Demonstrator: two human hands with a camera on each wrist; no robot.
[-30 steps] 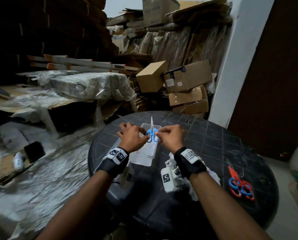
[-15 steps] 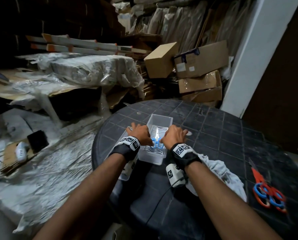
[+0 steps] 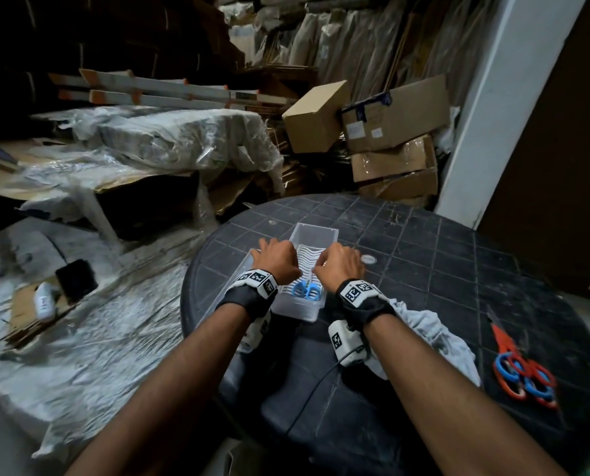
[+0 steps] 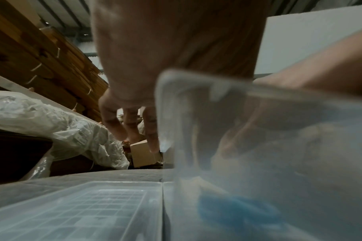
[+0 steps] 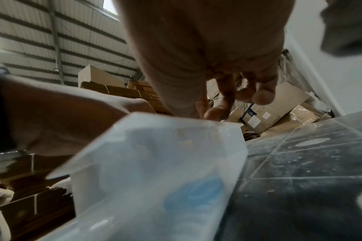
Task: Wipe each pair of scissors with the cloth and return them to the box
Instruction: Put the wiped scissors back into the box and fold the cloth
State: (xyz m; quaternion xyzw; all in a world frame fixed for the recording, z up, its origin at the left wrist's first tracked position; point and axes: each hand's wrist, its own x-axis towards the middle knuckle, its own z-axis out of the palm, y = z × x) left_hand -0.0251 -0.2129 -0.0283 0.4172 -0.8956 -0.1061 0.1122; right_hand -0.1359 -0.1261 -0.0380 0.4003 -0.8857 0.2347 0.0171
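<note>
A clear plastic box [image 3: 315, 230] stands on the dark round table [image 3: 441, 269]. Blue-handled scissors [image 3: 306, 291] lie flat inside it, handles toward me, blades hidden under my hands. My left hand [image 3: 274, 257] hovers at the box's left wall; in the left wrist view its fingers [image 4: 130, 124] hang straight beside the box [image 4: 196, 114] and hold nothing. My right hand [image 3: 341, 266] is over the right wall, fingers loosely curled [image 5: 217, 110], nothing between them. The scissors show as a blue blur [image 5: 198, 192] through the box wall [image 5: 165, 146]. A white cloth [image 3: 434, 334] lies under my right forearm.
The box's clear lid [image 4: 93, 203] lies flat just left of the box. Several red and blue scissors [image 3: 523, 369] lie in a pile at the table's right edge. Cardboard boxes [image 3: 393, 115] and plastic-wrapped bundles [image 3: 183, 139] crowd the floor behind and to the left.
One second ago both hands held the blue scissors upright by the handles over the box. The scissors now lie in the box, and both hands have let go.
</note>
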